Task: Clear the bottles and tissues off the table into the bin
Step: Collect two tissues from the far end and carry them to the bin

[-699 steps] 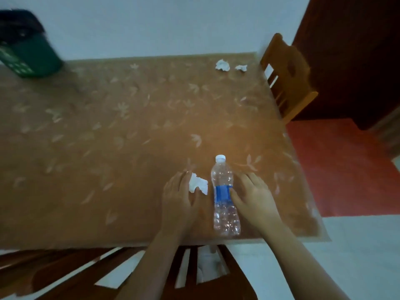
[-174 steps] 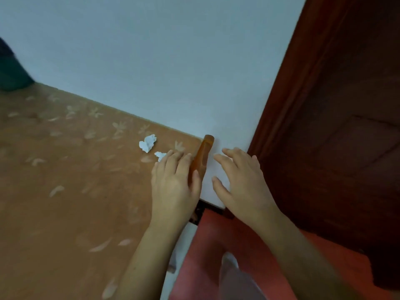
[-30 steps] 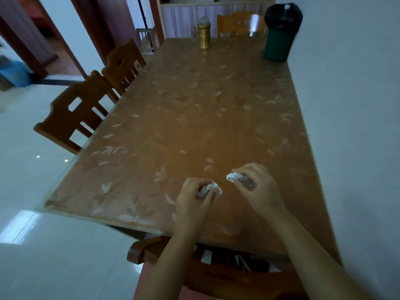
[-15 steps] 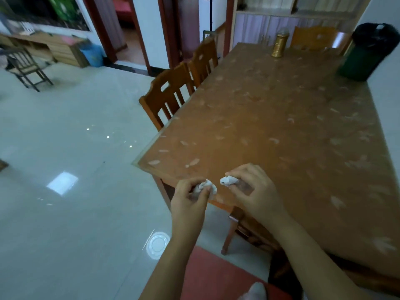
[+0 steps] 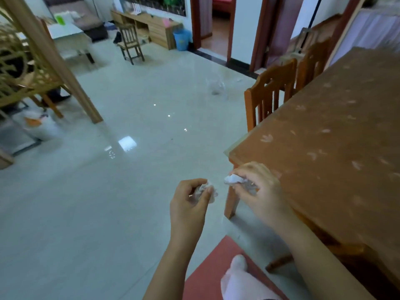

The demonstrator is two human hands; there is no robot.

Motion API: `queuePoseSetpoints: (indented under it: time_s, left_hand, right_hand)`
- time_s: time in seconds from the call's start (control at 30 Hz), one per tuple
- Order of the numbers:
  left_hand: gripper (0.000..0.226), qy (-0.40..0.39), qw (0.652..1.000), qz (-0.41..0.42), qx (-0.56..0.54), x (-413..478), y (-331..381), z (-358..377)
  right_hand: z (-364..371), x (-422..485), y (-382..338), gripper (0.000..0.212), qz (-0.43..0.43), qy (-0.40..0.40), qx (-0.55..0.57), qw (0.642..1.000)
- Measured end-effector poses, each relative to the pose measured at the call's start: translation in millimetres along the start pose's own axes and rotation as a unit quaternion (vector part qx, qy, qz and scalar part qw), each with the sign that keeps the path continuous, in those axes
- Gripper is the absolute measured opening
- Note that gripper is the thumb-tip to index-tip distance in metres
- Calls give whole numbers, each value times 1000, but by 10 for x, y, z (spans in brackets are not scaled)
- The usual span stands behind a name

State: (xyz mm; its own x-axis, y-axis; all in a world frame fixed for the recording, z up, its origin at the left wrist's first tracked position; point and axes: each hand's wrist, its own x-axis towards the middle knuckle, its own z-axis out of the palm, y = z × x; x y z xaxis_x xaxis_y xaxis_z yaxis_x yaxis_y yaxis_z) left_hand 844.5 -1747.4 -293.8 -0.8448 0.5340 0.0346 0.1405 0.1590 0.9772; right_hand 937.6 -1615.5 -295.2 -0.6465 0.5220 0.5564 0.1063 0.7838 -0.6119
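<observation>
My left hand is closed around a crumpled white tissue, held over the pale floor. My right hand pinches a second crumpled tissue beside the near corner of the brown leaf-patterned table. Both hands are off the tabletop, close together at lower centre. The green bin with the black liner is out of view, and no bottle shows on the visible part of the table.
Two wooden chairs stand along the table's left side. A small blue bin sits far off by a doorway, near a small chair. A wooden lattice screen fills the left. A red mat lies underfoot.
My view has swung left from the table toward the open room. The green bin and gold jar have left the frame. Both hands still hold their tissues.
</observation>
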Motion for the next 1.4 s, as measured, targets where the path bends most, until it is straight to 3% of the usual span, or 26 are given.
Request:
queuePoseSetpoints:
  time_s: [0.27, 0.77, 1.2, 1.4]
  left_hand:
    - [21, 44, 999, -1, 4, 1094, -98, -214]
    - [22, 48, 999, -9, 15, 3511, -151, -196]
    - [20, -20, 1000, 14, -1, 6298, -229, -421]
    - [14, -75, 997, 17, -12, 7352, -256, -86]
  right_hand:
    - [764, 1017, 265, 11, -13, -40, 41, 998]
    - [1836, 3054, 978, 11, 21, -69, 40, 997]
    - [2928, 5158, 1658, 12, 84, 10, 9, 996]
    - [3158, 5805, 2134, 10, 117, 50, -10, 992]
